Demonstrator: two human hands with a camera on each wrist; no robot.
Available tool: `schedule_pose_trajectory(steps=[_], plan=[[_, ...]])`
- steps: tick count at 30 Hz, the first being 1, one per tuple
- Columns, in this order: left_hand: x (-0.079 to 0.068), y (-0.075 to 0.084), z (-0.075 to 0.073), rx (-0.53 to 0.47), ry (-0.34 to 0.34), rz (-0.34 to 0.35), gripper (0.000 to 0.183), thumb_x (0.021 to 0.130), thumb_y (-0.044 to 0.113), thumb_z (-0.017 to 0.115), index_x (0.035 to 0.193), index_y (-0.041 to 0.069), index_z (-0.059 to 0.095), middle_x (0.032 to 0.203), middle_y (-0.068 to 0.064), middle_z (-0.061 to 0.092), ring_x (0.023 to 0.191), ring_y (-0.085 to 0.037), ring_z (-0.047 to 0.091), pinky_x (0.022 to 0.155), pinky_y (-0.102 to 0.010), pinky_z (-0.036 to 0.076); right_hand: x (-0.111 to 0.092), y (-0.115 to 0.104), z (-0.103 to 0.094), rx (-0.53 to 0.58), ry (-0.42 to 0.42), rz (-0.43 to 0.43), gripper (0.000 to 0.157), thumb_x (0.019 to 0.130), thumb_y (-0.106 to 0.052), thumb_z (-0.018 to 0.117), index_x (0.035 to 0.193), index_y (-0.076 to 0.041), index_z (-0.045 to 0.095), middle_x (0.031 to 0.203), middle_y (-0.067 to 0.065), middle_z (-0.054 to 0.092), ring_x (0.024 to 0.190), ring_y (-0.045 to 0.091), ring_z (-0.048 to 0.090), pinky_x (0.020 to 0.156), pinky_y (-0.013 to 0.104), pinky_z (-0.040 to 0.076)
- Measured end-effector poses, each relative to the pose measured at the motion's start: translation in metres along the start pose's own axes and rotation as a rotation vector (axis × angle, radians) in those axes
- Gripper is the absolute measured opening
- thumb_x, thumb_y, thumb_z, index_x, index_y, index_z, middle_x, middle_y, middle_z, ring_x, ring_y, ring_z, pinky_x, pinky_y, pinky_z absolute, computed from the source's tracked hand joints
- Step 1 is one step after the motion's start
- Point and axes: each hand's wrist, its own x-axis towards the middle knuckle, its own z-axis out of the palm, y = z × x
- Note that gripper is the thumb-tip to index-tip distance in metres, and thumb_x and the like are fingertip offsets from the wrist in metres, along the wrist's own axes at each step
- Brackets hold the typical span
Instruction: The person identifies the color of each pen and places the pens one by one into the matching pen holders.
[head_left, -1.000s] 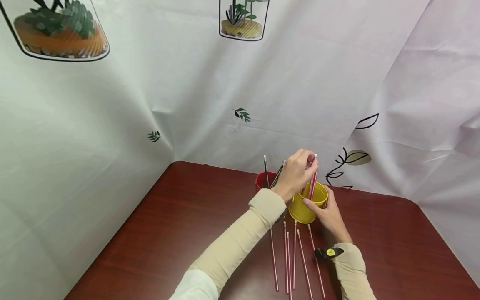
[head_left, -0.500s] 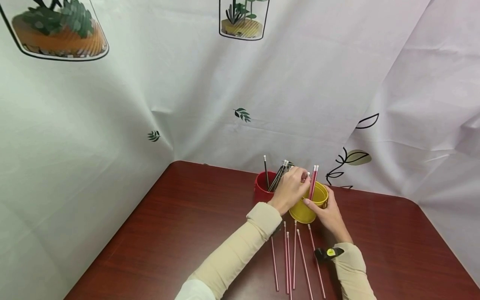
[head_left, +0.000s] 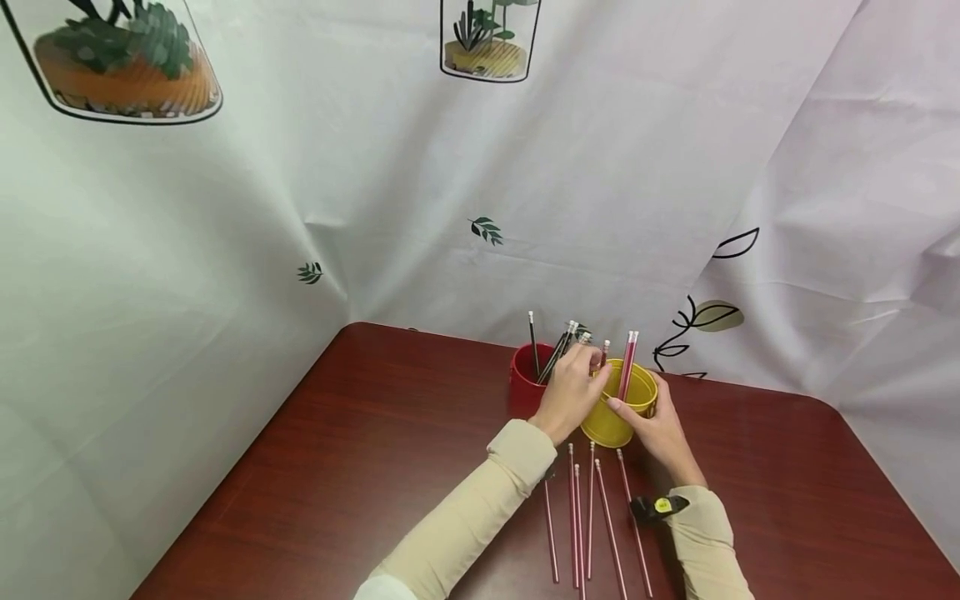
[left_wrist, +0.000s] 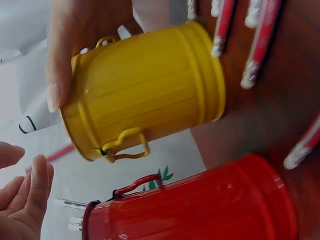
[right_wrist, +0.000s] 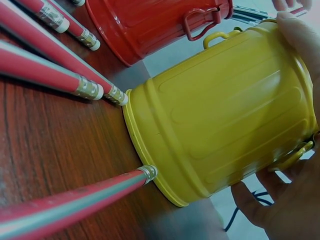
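Your right hand [head_left: 662, 432] grips the yellow bucket [head_left: 606, 428], thumb over the near side of its rim and fingers round the far side; the bucket stands upright on the table [head_left: 360, 433]. Your left hand [head_left: 564, 398] is at the bucket's left rim, fingers bent, next to the eraser end of a leaning pencil [head_left: 605, 347]; whether the fingers grip it, you cannot tell from these views. Two red pencils [head_left: 627, 365] stand together inside the yellow bucket, eraser ends up. Just beside it, to the left, the red bucket [head_left: 522, 393] holds several black pencils [head_left: 533, 344] and is partly hidden by your left hand. Nearer you, six loose pencils [head_left: 590, 521] lie on the table, their eraser ends toward the buckets. Behind the table hangs a pale leaf-printed cloth [head_left: 420, 167].
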Motion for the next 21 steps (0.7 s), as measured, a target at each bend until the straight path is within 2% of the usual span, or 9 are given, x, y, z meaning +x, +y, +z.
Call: schedule_pose_trajectory(steps=[3,9,10,13,15,18,21], plan=[[-0.012,-0.001,-0.003,-0.031,-0.002,-0.021,0.013,0.084,0.012,0.064,0.091,0.002,0.062,0.083,-0.004,0.056,0.073,-0.009,0.055,0.065,-0.007,0.044,0.000,0.001,0.001,0.024,0.006,0.000,0.076,0.083,-0.025,0.068,0.140,-0.012,0.020,0.124,0.011,0.045,0.102,0.016,0.050,0.079,0.015,0.045],[-0.037,-0.005,-0.016,-0.256,-0.023,-0.058,0.011,0.080,0.006,0.065,0.087,-0.002,0.062,0.078,-0.007,0.059,0.066,-0.008,0.059,0.060,-0.011,0.048,-0.002,0.001,0.001,0.029,0.015,-0.002,0.076,0.083,-0.025,0.068,0.140,-0.013,0.021,0.125,0.010,0.045,0.105,0.016,0.049,0.081,0.014,0.043],[-0.040,-0.006,-0.019,-0.271,-0.027,-0.077,0.011,0.080,0.007,0.065,0.086,-0.002,0.062,0.077,-0.006,0.060,0.065,-0.006,0.059,0.059,-0.011,0.048,-0.002,0.001,0.001,0.027,0.014,0.001,0.076,0.083,-0.025,0.068,0.140,-0.013,0.021,0.125,0.010,0.045,0.105,0.016,0.049,0.082,0.014,0.042],[-0.050,-0.008,-0.028,-0.235,-0.050,-0.168,0.008,0.078,0.006,0.065,0.083,0.000,0.063,0.074,-0.005,0.062,0.063,-0.005,0.059,0.058,-0.012,0.048,-0.002,0.002,0.001,0.023,0.005,0.011,0.076,0.083,-0.025,0.068,0.141,-0.014,0.020,0.126,0.010,0.045,0.107,0.018,0.048,0.083,0.014,0.041],[-0.053,-0.009,-0.034,-0.155,-0.094,-0.258,0.006,0.076,0.006,0.064,0.080,0.002,0.063,0.070,-0.002,0.063,0.061,-0.005,0.058,0.058,-0.014,0.048,-0.002,0.002,0.000,0.020,0.001,0.014,0.077,0.083,-0.026,0.068,0.141,-0.014,0.019,0.126,0.011,0.044,0.108,0.020,0.047,0.084,0.014,0.040],[-0.057,-0.011,-0.039,-0.044,-0.205,-0.404,0.004,0.074,0.006,0.062,0.071,0.005,0.059,0.059,0.004,0.055,0.054,-0.006,0.052,0.051,-0.017,0.043,-0.001,0.002,0.000,0.010,0.000,0.020,0.077,0.083,-0.027,0.067,0.141,-0.014,0.019,0.127,0.011,0.044,0.109,0.021,0.046,0.084,0.013,0.039],[-0.060,-0.012,-0.040,0.030,-0.327,-0.509,0.025,0.075,0.007,0.062,0.056,0.007,0.046,0.047,0.006,0.036,0.046,-0.008,0.035,0.041,-0.022,0.031,-0.001,0.001,0.000,0.004,0.001,0.028,0.077,0.083,-0.028,0.067,0.141,-0.014,0.019,0.127,0.011,0.044,0.109,0.020,0.046,0.084,0.012,0.039]])
